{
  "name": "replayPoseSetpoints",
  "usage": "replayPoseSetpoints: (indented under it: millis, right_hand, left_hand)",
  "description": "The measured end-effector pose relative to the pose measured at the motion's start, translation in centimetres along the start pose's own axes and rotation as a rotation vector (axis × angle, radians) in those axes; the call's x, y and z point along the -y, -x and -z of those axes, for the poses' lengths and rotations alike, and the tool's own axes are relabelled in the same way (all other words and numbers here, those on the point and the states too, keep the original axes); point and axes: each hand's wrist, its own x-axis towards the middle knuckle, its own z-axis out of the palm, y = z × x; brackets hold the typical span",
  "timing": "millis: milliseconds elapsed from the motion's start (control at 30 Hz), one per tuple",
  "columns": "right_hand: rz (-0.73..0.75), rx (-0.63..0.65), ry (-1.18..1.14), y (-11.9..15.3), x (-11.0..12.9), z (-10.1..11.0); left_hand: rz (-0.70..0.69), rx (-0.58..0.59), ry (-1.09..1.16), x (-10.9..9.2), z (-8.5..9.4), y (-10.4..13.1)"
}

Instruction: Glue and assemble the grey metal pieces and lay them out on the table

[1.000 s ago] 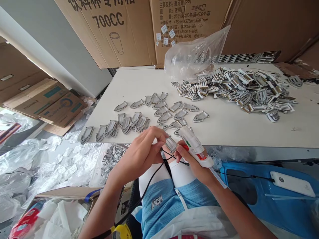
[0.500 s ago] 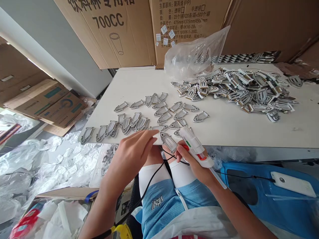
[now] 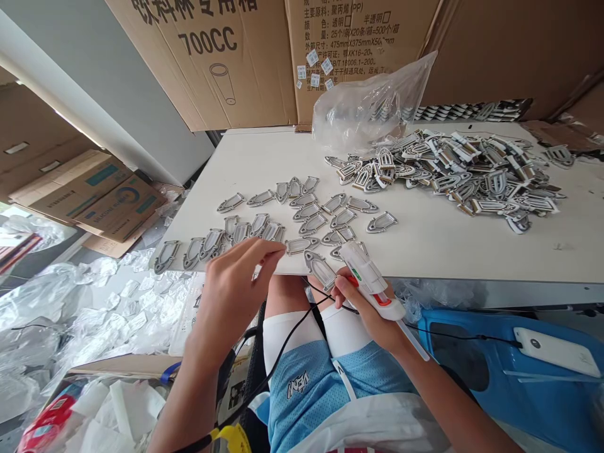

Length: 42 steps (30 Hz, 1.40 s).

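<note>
My right hand [image 3: 365, 308] grips a white hot glue gun [image 3: 362, 267] with a red trigger; a clear glue stick [image 3: 414, 340] sticks out of its back. Against the fingers of that hand lies the end of a grey arch-shaped frame piece [image 3: 321, 270], which overhangs the table's front edge. Thumb and fingertips of my left hand [image 3: 238, 277] are pinched together beside another grey frame piece [image 3: 302, 245]; whether they touch it or hold something small is hidden. Several similar pieces [image 3: 342, 218] lie spread over the table around both hands.
A large heap of grey and white pieces [image 3: 472, 170] covers the right of the white table [image 3: 425, 251], with a clear plastic bag [image 3: 368, 113] behind it. Cardboard boxes [image 3: 245, 82] wall the back. A black cable [image 3: 292, 333] crosses my lap. A blue stool [image 3: 509, 390] carries a white device [image 3: 557, 351].
My left hand has drawn back to the left, and its fingers have closed into a pinch. The frame piece beside it now shows more fully. The right hand and glue gun stay put.
</note>
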Motion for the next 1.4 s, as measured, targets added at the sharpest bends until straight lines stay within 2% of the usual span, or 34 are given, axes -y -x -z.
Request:
replayPoseSetpoints:
  millis: [100, 167, 267, 333, 400, 533, 633, 733, 900, 1067, 1200, 1267, 1400]
  right_hand:
    - [0.006, 0.0, 0.01, 0.0, -0.1, 0.0]
    - [0.012, 0.004, 0.011, -0.1, 0.0, 0.1]
    - [0.009, 0.015, -0.004, 0.0, 0.3, 0.0]
    - [0.0, 0.017, -0.015, 0.1, 0.4, -0.1]
    - [-0.016, 0.02, -0.031, 0.2, 0.3, -0.2]
    - [-0.04, 0.069, -0.064, 0.3, -0.1, -0.2]
    - [-0.021, 0.129, -0.071, 0.3, -0.4, -0.1]
    - [-0.018, 0.192, -0.085, 0.3, -0.4, 0.1]
    - [-0.038, 0.23, -0.042, 0.4, -0.1, 0.2]
    - [-0.048, 0.152, -0.025, 0.4, -0.3, -0.1]
    - [-0.054, 0.09, -0.006, 0.3, -0.4, -0.1]
    - [-0.068, 0.042, 0.007, 0.2, -0.3, -0.1]
    - [-0.091, 0.003, 0.017, 0.2, -0.2, -0.1]
  left_hand:
    - [0.077, -0.056, -0.066, 0.2, 1.5, 0.5]
    - [0.123, 0.026, -0.15, 1.2, 2.6, 1.4]
    - [0.127, 0.225, -0.212, 3.7, 3.8, 3.0]
    - [0.095, 0.313, -0.202, 5.0, 3.9, 3.6]
    - [0.053, 0.354, -0.187, 5.4, 3.5, 3.4]
    - [0.013, 0.369, -0.105, 3.3, 2.1, 1.6]
    - [0.053, 0.443, 0.117, 1.1, 1.0, 0.4]
    - [0.077, 0.462, 0.281, 0.0, 0.1, -0.3]
    - [0.051, 0.542, 0.454, -0.3, -0.6, -0.5]
    - [0.145, 0.58, 0.466, -0.1, -1.2, -0.2]
    - [0.213, 0.646, 0.593, 0.2, -1.9, -0.2]
    - [0.315, 0.625, 0.651, 0.3, -2.1, -0.3]
    - [0.505, 0.405, 0.767, 0.4, -2.2, -0.5]
